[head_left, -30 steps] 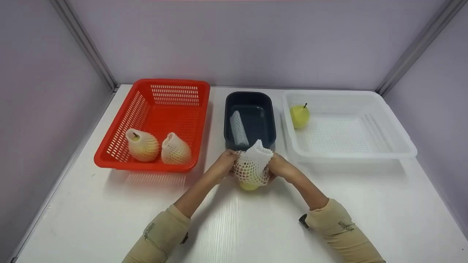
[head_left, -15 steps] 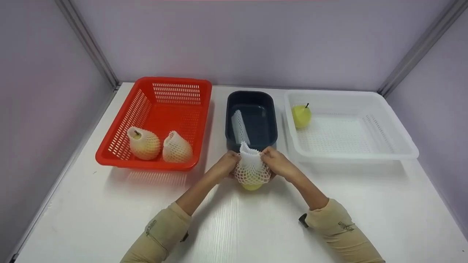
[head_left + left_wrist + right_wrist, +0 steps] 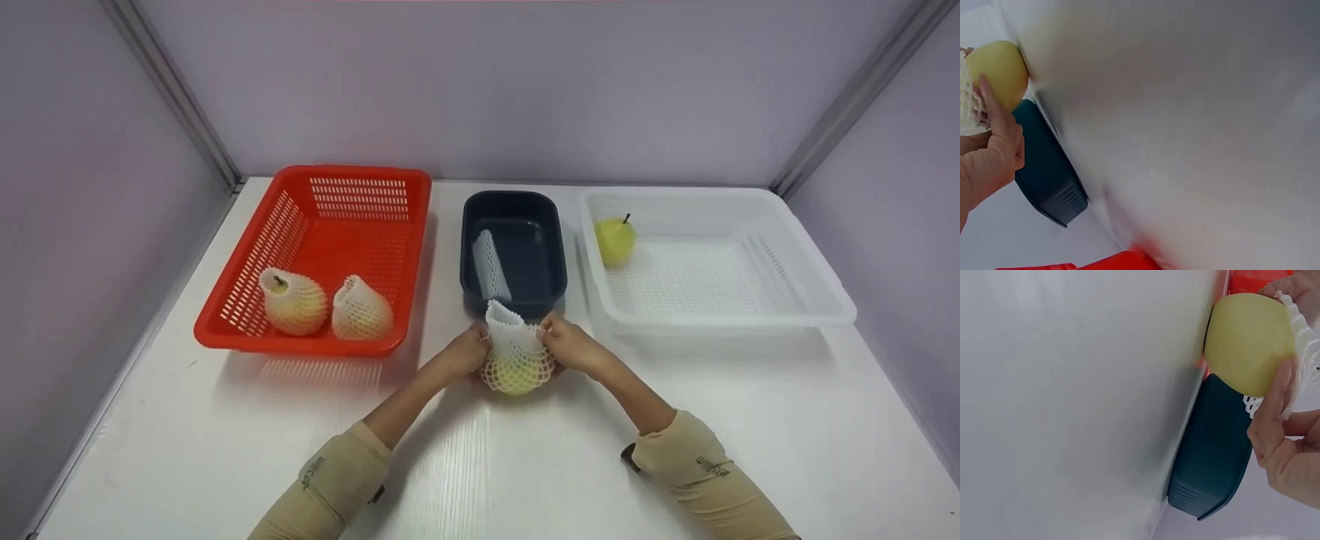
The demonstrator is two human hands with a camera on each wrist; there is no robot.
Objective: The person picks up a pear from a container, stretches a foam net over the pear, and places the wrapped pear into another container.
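White tabletop (image 3: 480, 465) before pale walls. Near its middle, just in front of a dark blue rectangular plastic tub (image 3: 532, 262), a rounded yellow pear (image 3: 1249, 343) stands partly within a white foam-mesh sleeve (image 3: 517, 345), its base bare. Left hand (image 3: 467, 351) and right hand (image 3: 571, 343) pinch the sleeve from opposite sides. Left: red perforated plastic basket (image 3: 341, 244) with two sleeved pears.

Over there, the left hand (image 3: 466, 352) and right hand (image 3: 571, 345) grip a white foam net (image 3: 514, 339) around a yellow pear (image 3: 516, 388) — near the dark tray (image 3: 534, 255) between red basket (image 3: 341, 244) and white basket (image 3: 697, 277).
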